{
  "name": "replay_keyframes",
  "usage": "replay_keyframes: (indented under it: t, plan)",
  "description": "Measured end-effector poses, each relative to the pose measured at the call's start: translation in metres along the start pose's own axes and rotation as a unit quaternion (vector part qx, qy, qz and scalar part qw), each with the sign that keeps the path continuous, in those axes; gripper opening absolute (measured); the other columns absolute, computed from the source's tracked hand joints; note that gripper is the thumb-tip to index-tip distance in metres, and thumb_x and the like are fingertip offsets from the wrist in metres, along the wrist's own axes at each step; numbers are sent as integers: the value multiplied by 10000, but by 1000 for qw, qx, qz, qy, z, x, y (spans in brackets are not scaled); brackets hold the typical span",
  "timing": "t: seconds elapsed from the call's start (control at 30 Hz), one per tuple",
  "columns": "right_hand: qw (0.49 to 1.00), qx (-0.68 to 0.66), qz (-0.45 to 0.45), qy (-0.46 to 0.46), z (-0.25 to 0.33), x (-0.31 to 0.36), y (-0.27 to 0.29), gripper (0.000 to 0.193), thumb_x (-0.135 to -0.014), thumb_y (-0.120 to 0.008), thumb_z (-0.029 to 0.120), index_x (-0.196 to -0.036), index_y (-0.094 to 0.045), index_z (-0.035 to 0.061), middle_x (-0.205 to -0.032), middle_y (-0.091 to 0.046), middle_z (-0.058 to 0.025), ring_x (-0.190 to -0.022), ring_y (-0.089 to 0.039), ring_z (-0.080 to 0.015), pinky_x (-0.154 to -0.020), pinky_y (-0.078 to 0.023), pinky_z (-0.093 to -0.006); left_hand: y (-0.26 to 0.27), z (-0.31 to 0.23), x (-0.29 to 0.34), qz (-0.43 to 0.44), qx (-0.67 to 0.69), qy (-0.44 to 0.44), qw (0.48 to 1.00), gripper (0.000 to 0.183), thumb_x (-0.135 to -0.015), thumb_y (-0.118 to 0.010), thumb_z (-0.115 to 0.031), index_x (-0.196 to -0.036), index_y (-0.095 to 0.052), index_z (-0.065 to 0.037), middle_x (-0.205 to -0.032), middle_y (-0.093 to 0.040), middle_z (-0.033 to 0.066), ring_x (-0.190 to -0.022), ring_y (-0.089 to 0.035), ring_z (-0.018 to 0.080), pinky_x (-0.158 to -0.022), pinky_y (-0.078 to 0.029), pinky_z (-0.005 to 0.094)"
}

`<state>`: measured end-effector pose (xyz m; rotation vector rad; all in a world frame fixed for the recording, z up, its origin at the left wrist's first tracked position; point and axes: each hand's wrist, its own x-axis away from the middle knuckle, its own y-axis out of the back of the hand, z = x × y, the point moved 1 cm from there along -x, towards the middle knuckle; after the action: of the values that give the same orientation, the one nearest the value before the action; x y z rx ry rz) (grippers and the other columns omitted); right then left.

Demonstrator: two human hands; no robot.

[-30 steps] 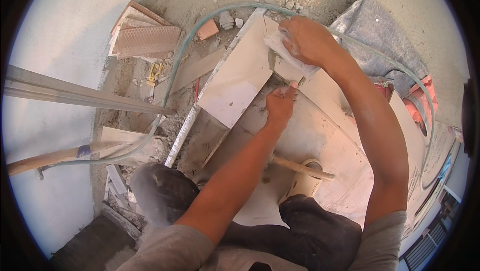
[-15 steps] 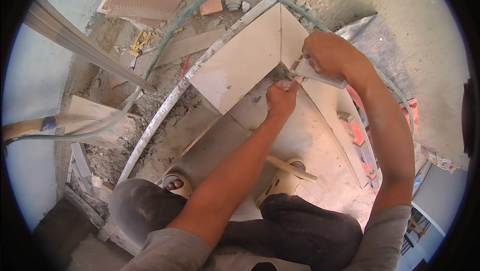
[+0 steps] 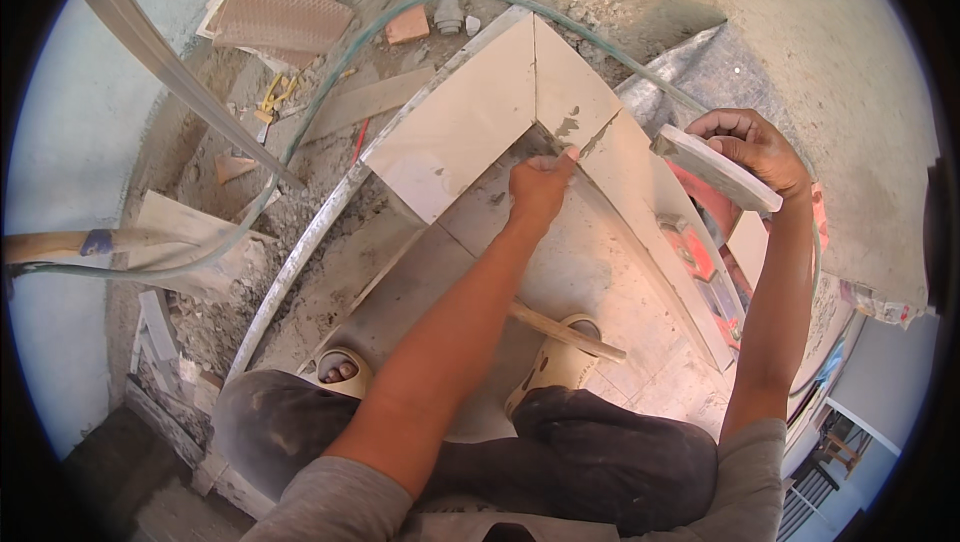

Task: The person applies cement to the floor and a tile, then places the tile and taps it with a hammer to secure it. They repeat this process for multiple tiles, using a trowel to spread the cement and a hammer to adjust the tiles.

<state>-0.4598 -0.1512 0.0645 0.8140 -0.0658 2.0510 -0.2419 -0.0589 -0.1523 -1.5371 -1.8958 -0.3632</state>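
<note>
Pale tiles cover an L-shaped ledge with a corner in front of me. Close to its inner corner is my left hand, fingers curled and one fingertip at the tile edge beside a gap. Whatever it may hold is hidden. Grey wet smears mark the tile just beyond that fingertip. Off to the right, above the ledge's outer side, my right hand grips a pale flat rectangular slab, tilted and apart from the ledge. A wooden handle lies across the tiled floor by my right shoe.
A green hose arches around the ledge. Broken tiles, a brick piece and yellow-handled pliers lie beyond it. At left are a metal post and a wooden handle. Grey sheeting lies at right.
My right hand has lifted the pale slab away from the corner, off to the right, uncovering the smeared tile and gap. My left hand stays by the inner corner.
</note>
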Motion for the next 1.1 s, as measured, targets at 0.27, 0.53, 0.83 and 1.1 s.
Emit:
replay_keyframes:
  t: [0.27, 0.53, 0.83, 1.1]
  plan:
    - [1000, -10, 3, 3, -32, 22, 8, 219, -876, -667, 143, -1051, -727, 26, -924, -720, -11, -818, -646, -69, -776, -516, -238, -1, -3, 7, 5, 19, -14, 1000, 487, -905, -758, -403, -1043, -684, 59, -988, -695, 107, -889, -676, 174, -764, -567, 299]
    - [998, 17, 8, 53, -50, 33, 19, 207, -909, -627, 104, -1080, -716, 30, -980, -718, 0, -877, -640, -74, -816, -508, -245, 8, 5, 14, 44, 2, -35, 998, 503, -908, -761, -354, -1133, -644, 80, -1093, -672, 149, -1009, -670, 223, -911, -568, 345]
    - [999, 4, -8, 38, -61, 43, 22, 205, -905, -639, 124, -1078, -717, 48, -982, -718, 4, -883, -638, -83, -846, -500, -250, 19, 22, 15, 40, 99, 14, 994, 496, -931, -732, -275, -1219, -584, 101, -1172, -646, 160, -1110, -648, 277, -938, -555, 368]
    - [999, 10, -9, 49, -62, 46, 21, 220, -899, -637, 129, -1084, -723, 48, -1006, -719, -10, -894, -644, -93, -839, -505, -258, 4, -1, 18, -9, 84, -34, 996, 497, -909, -744, -440, -1040, -669, 33, -1000, -693, 105, -921, -695, 187, -766, -549, 297]
